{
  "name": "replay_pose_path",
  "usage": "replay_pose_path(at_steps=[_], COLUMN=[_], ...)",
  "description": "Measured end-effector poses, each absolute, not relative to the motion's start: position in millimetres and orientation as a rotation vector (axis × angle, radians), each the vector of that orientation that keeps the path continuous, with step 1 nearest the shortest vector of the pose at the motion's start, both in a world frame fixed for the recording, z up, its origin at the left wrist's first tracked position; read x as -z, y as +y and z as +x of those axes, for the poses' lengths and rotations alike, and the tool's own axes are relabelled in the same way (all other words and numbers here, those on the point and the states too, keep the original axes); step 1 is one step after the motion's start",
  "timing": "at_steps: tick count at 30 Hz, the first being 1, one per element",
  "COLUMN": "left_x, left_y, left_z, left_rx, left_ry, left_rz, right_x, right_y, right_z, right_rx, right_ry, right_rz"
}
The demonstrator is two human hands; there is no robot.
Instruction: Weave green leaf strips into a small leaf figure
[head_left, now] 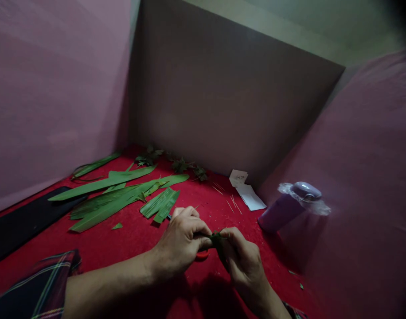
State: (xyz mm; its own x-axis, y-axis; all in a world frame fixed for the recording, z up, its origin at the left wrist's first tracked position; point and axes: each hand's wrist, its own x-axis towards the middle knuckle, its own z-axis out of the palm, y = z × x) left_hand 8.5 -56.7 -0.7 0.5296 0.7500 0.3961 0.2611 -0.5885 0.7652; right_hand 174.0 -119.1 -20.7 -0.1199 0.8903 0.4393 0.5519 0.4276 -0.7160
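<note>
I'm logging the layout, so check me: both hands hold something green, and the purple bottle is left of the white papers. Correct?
Not quite: the head view shows the purple bottle right of the white papers. The left hand and right hand do hold something green.

The view is dim, black at upper right.

Booth-like work nook: red worktop (106, 248); pink wall (56, 97) left of worktop, pink panel (365, 177) right, brown panel (229, 97) behind, cut leaves (118, 201) on top.
</note>
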Motion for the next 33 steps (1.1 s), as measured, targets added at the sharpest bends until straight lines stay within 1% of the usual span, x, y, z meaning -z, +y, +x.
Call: replay_pose_path(at_steps=[7,14,23,26,29,33], left_x=[3.1,10.3,9.9,7.5,5.9,5.6], left_y=[-54.0,-53.0,-49.6,-52.6,-57.3,-61.1], left_z=[9.7,10.2,9.2,9.6,9.3,7.4], left_rx=[-0.938,-0.994,-1.214,-1.411,-1.602,-1.732], left_ry=[0.89,0.791,0.692,0.558,0.458,0.382], left_rz=[2.092,2.304,2.434,2.568,2.63,2.653], right_x=[34.8,31.7,26.9,28.5,31.1,33.1], right_y=[-114.2,-113.8,-123.9,-127.3,-131.1,-134.0], right_z=[178.4,177.7,176.0,176.4,178.0,177.9], right_rx=[-0.628,-0.551,-0.503,-0.378,-0.145,0.178], right_ry=[-1.7,-1.754,-1.725,-1.76,-1.79,-1.847], right_rz=[-1.216,-1.26,-1.216,-1.168,-1.158,-1.106])
